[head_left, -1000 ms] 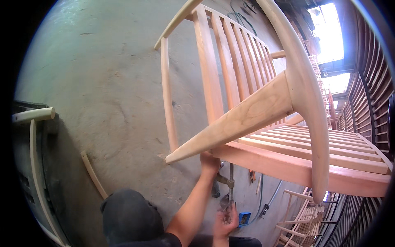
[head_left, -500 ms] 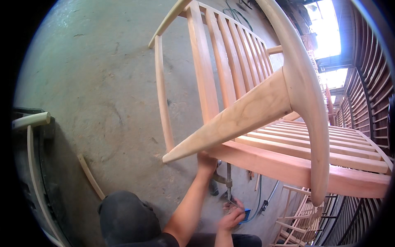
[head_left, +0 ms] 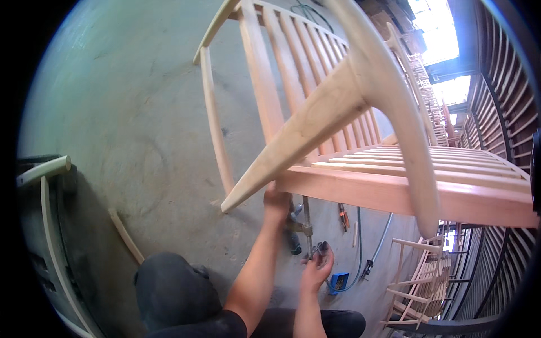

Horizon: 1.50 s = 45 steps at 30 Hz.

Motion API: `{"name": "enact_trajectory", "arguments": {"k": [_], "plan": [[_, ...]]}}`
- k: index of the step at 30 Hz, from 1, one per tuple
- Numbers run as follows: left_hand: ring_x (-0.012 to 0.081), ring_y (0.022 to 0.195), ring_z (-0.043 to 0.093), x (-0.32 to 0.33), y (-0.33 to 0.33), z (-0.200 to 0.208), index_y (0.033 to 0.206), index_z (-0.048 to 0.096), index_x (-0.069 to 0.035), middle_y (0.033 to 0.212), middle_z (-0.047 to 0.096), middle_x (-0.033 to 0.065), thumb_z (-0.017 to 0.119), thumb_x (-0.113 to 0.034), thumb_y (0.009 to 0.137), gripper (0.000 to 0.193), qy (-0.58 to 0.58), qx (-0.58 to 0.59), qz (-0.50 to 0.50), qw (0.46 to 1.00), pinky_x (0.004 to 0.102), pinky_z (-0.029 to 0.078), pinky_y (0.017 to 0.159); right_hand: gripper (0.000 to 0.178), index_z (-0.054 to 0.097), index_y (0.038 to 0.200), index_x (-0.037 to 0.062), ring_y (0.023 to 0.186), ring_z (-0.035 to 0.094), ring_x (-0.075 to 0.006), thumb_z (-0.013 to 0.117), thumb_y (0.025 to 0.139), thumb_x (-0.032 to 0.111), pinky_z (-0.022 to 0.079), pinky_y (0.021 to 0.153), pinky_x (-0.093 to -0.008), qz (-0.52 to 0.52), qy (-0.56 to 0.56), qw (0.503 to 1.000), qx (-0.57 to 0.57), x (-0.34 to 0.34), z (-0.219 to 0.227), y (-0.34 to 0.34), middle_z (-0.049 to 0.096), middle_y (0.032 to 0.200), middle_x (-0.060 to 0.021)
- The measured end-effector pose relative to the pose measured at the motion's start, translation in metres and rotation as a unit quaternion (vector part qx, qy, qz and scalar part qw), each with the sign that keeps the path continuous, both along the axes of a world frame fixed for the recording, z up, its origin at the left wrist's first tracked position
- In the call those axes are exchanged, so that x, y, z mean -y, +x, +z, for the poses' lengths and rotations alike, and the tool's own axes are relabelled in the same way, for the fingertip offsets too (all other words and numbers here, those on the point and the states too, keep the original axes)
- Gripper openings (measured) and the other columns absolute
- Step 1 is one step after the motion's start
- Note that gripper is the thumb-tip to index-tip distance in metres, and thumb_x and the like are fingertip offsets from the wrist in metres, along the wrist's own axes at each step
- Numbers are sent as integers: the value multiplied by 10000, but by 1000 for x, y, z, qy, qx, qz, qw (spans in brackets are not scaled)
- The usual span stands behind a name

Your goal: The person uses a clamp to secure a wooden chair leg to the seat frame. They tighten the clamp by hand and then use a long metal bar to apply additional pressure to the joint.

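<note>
A slatted wooden chair frame (head_left: 315, 116) fills the centre and right, above a grey floor (head_left: 135, 112). The left forearm stretches up, left hand (head_left: 276, 204) at the seat rail's (head_left: 360, 188) near end; its fingers are hidden, grip unclear. Below the rail hangs 1 metal clamp (head_left: 307, 229). The right hand (head_left: 319, 271) curls loosely at its lower end; whether it grips, I cannot tell. Nearby sits 1 small blue box (head_left: 339, 281), contents indistinct.

Blue box (head_left: 338, 283); orange-handled tool (head_left: 344, 218); curved wooden strip (head_left: 126, 236)
</note>
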<state>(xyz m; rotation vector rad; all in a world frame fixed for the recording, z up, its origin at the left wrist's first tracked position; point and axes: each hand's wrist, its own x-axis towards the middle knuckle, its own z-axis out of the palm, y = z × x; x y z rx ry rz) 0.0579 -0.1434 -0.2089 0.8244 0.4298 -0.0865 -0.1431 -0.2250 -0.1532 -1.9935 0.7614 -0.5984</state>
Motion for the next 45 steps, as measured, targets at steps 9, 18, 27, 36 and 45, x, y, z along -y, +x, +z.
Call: {"name": "enact_trajectory", "arguments": {"k": [9,18,27,36,45], "plan": [[60,429,397,4,-5,-14,822,541,-122,593,457,-53,687,-204,944,207,-30,2,24,999,260,289,387,568,618,1247,-18,1067,606,-342,817,777,230,555,817,-397,80,-342,932,-86,-30,22,15,616,1196,-212],[99,452,439,8,-17,32,804,526,-107,590,457,-35,562,-91,899,103,-118,0,-37,992,275,335,410,424,640,1091,-3,919,641,-407,748,828,312,508,811,-479,66,-322,945,2,-16,27,9,677,999,-190],[129,507,514,1,-22,25,840,567,-80,618,524,4,578,-113,902,72,-97,6,-57,994,277,395,450,493,647,887,21,557,612,-175,506,1040,468,452,523,-298,17,340,940,17,-53,39,7,664,706,-86],[123,594,539,-4,-25,3,962,638,-66,724,568,-2,642,-160,937,96,-124,-25,-111,986,277,403,505,582,635,963,22,605,644,-166,425,1047,558,444,503,-281,15,418,908,-1,-54,42,0,690,794,-75],[131,573,526,11,-33,3,949,602,-62,734,572,19,603,-187,969,127,-159,1,-69,985,281,420,494,525,587,941,29,525,576,-174,478,1039,533,385,437,-297,28,475,879,16,-44,41,4,649,737,-97]]}}
